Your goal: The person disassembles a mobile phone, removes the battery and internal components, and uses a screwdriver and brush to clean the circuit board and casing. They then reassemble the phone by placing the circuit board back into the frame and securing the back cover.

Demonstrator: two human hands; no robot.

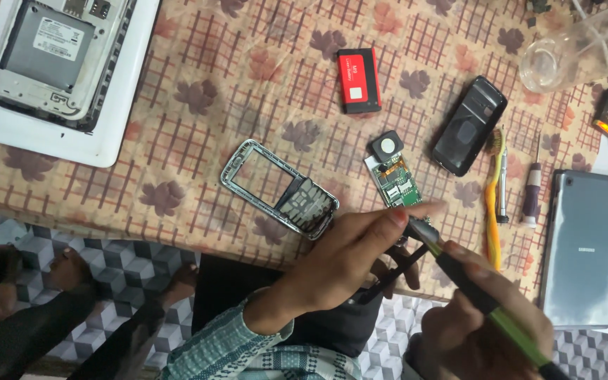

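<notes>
The step in hand looks like unscrewing work on a phone circuit board (395,184) just right of the silver keypad frame (279,188). The left hand (350,257) pinches the board's near end, fingers closed round it. The right hand (476,327) grips a green-handled screwdriver (490,309), tip at the board; next, I judge, it must seat squarely and steadily

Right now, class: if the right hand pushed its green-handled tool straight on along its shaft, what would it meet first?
Probably the green circuit board, just past the tool tip, held by the right hand; the left hand fingers lie close, and depth is unclear.
</notes>
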